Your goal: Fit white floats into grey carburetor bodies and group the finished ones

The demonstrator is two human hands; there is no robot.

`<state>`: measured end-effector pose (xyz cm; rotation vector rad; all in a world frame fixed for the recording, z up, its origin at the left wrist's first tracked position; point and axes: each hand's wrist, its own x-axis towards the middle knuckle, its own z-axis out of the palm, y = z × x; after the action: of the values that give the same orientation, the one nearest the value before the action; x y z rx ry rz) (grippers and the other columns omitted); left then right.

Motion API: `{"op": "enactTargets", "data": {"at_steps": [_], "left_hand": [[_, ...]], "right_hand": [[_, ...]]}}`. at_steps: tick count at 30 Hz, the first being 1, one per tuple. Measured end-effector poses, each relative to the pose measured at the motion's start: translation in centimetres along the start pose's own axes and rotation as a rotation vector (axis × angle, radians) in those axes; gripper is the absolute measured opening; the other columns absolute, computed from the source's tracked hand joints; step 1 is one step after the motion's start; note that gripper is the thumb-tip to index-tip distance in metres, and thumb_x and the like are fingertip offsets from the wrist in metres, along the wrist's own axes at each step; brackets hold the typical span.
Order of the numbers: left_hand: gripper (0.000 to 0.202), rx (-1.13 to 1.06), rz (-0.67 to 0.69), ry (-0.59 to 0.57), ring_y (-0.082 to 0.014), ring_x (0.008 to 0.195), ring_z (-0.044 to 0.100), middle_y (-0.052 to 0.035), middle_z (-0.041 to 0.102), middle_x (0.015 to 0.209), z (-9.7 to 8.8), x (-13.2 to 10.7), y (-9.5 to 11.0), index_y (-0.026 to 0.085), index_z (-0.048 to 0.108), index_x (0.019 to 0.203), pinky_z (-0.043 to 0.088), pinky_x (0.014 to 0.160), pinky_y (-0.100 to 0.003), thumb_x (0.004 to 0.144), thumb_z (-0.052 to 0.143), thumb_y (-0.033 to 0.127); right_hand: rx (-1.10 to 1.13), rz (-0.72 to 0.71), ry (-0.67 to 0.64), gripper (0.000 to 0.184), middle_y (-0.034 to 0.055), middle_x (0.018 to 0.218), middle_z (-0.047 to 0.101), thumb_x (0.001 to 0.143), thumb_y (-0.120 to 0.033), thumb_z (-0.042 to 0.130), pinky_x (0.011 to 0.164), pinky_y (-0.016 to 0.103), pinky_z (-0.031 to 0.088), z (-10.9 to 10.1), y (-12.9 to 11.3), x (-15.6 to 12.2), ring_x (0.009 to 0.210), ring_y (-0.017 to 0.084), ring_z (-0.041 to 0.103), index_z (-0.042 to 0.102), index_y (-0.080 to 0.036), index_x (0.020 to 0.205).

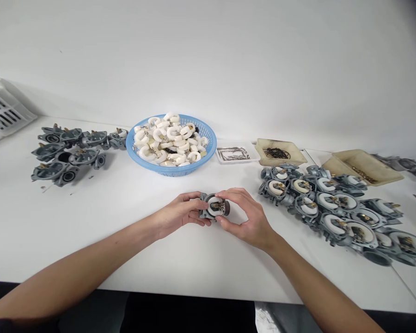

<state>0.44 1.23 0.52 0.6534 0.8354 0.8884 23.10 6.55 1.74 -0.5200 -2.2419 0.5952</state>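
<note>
Left hand (180, 212) has its fingers wrapped on the left side of a metal housing (204, 213); right hand (251, 219) pinches the other side, thumb and index on the rim. Housing sits near table center, cavity up, white float (212, 212) inside it. Containers: blue mesh basket (211, 138) behind the hands, heaped with loose white floats (175, 134) plus a few dark pieces. Just right of it, shallow white tray (239, 161) with thin metal pins (234, 153); next, beige tray (261, 155) holding dark rings (276, 153); farther right, second beige tray (384, 174) with small brass-colored parts (364, 175). White slotted basket (12, 102) far left, contents can't be made out.
</note>
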Motion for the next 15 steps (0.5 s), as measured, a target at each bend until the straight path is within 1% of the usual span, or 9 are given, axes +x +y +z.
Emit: {"op": "enactTargets", "data": {"at_steps": [8,15], "left_hand": [[0.025,0.003,-0.005,0.009,-0.0224,0.08,0.076,-0.0105,0.076,0.096,0.09,0.0,0.15,0.014,0.071,0.102,0.057,0.084,-0.033,0.084,0.08,0.029],[0.024,0.008,0.004,0.005,-0.0219,0.08,0.076,-0.0109,0.076,0.102,0.04,0.01,0.01,0.015,0.071,0.102,0.057,0.084,-0.033,0.085,0.079,0.03]], "right_hand": [[-0.006,0.001,-0.006,0.051,0.0067,0.118,0.07,0.086,-0.018,0.075,0.094,0.045,0.057,-0.02,-0.04,-0.02,0.11,0.027,0.064,0.059,-0.029,0.133],[-0.014,-0.012,-0.004,0.049,0.0073,0.119,0.071,0.087,-0.019,0.073,0.093,0.047,0.058,-0.02,-0.05,0.07,0.11,0.027,0.065,0.059,-0.029,0.133]]}}
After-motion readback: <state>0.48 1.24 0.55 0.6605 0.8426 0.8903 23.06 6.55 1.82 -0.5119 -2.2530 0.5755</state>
